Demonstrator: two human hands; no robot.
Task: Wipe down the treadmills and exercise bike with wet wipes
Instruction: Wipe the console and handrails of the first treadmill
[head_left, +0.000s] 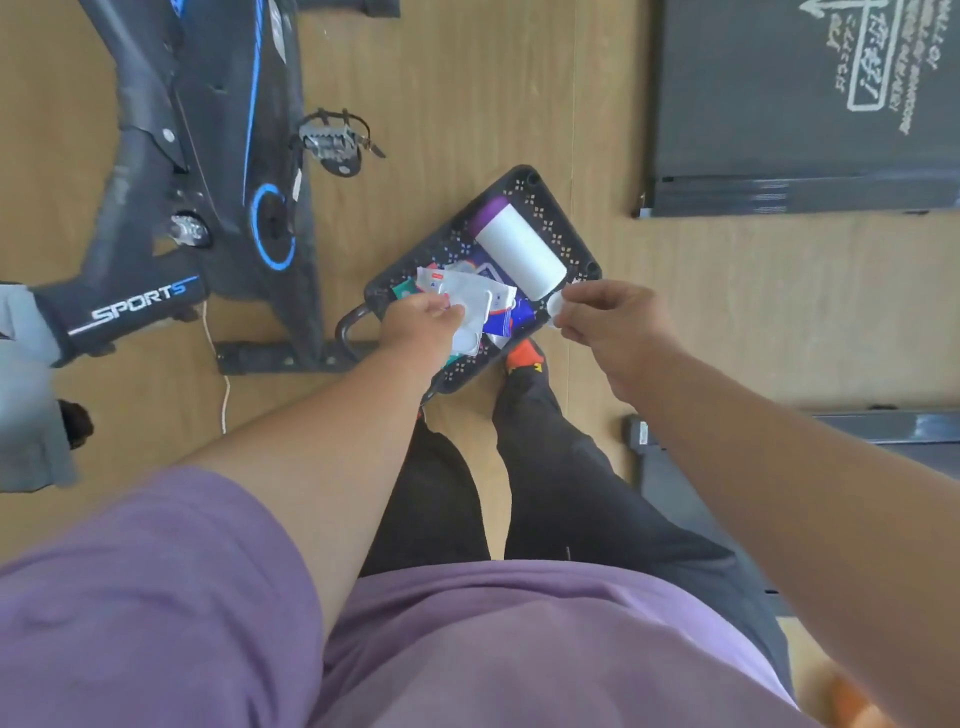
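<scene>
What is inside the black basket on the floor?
The black basket holds a white cylinder with a purple end and several packets; the left hand grips a white packet above them. Anything beneath is covered.

Both bare arms reach down and forward, over the black basket (524, 182) on the floor. The left hand (421, 325) hangs above the basket's near left corner, fingers and thumb curled, pinching a white wipe packet (475, 306). The right hand (613, 317) hovers over the basket's near right corner, knuckles up, fingertips pinching a small white piece (555, 305) (what it is cannot be told). The two hands are apart.
</scene>
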